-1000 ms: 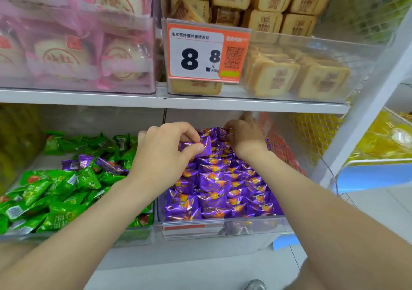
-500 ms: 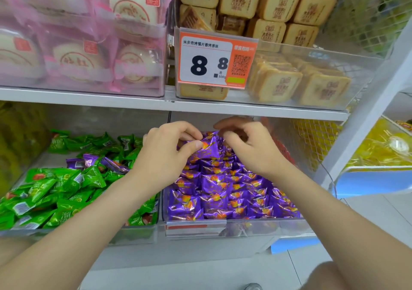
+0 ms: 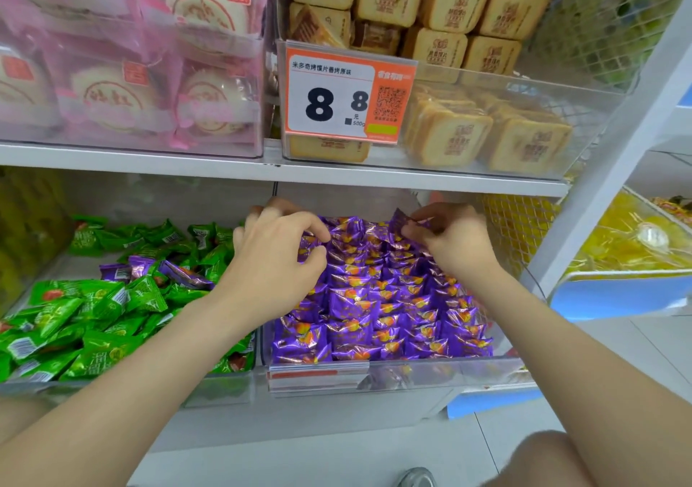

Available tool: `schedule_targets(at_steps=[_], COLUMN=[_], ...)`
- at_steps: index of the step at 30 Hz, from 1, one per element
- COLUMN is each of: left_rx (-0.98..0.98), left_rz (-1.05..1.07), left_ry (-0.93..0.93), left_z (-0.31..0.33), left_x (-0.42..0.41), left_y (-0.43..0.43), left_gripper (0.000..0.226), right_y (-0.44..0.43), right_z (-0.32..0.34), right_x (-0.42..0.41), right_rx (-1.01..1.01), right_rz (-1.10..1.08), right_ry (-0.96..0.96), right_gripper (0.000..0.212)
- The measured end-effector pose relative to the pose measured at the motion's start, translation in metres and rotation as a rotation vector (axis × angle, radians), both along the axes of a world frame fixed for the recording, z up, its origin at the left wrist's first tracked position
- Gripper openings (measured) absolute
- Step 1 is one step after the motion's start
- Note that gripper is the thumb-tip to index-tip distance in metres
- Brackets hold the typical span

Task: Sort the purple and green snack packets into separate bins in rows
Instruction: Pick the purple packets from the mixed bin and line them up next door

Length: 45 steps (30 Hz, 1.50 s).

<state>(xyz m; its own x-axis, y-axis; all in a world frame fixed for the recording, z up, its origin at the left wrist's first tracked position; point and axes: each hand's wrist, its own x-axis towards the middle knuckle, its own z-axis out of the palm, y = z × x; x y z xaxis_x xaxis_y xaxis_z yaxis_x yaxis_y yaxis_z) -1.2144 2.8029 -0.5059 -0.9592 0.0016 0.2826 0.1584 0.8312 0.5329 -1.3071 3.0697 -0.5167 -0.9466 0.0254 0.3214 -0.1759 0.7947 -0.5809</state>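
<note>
At right hand (image 3: 455,241), purple packet (image 3: 400,221)

Snack aisle in a retail shop: white metal shelves (image 3: 374,177) carry clear plastic bins (image 3: 468,78) of individually wrapped goods sold loose. An orange-and-white price tag (image 3: 348,99) clipped to an upper bin reads 8.8 per 500g, with Chinese print and a QR code. Behind it sit stacked tan cakes (image 3: 449,3); beside them are round pastries in pink wrappers (image 3: 108,101). On the shelf below, green packets (image 3: 93,310) fill one bin and purple packets (image 3: 374,310) lie in rows in the next, which bears its own label strip (image 3: 318,374). Yellow-wrapped stock (image 3: 629,239) fills a neighbouring rack above a pale tiled floor (image 3: 618,355).
</note>
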Motion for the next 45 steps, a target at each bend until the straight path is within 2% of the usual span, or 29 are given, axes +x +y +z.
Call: schedule_targets(at_steps=[5, 9, 17, 23, 27, 30, 33, 36, 38, 40, 45], left_rx=[-0.001, 0.015, 0.063, 0.156, 0.121, -0.041, -0.304, -0.485, -0.496, -0.415, -0.110], left_rz=[0.020, 0.017, -0.039, 0.003, 0.045, 0.113, 0.152, 0.062, -0.003, 0.005, 0.040], left_ry=[0.003, 0.010, 0.055, 0.123, 0.139, 0.032, -0.164, -0.489, -0.629, -0.597, -0.372], left_z=[0.000, 0.000, 0.001, 0.003, 0.005, 0.003, 0.001, -0.005, -0.010, -0.011, 0.001], left_x=[0.000, 0.000, 0.007, 0.017, 0.029, 0.036, 0.043, 0.048, 0.049, 0.050, 0.052], left_y=[0.002, 0.002, -0.001, -0.014, -0.033, -0.056, -0.084, -0.111, -0.123, -0.136, -0.172], left_gripper=[0.014, 0.014, 0.013, 0.016, 0.011, 0.016, 0.041, 0.080, 0.092, 0.086, 0.037], right_y=[-0.017, -0.029, -0.039, -0.046, -0.073, -0.105, -0.138, -0.171, -0.190, -0.207, -0.240], right_z=[-0.008, -0.019, -0.025, -0.008, 0.014, 0.035, 0.051, 0.049, 0.041, 0.036, 0.033], right_x=[-0.015, -0.025, -0.022, 0.000, 0.032, 0.074, 0.114, 0.132, 0.134, 0.131, 0.117], right_rx=[0.278, 0.430, 0.464, 0.479, 0.344, 0.190, 0.117, 0.162, 0.241, 0.304, 0.436], right_rz=[0.151, 0.179, 0.208, 0.135, 0.173, 0.300, 0.441, 0.590, 0.639, 0.647, 0.658], right_ry=[-0.045, -0.093, -0.124, -0.012, 0.025, 0.009, 0.013, 0.012, 0.033, 0.050, 0.060], right_gripper=[0.017, 0.025, 0.037, 0.040, 0.026, 0.020, 0.018, 0.016, 0.016, 0.017, 0.034])
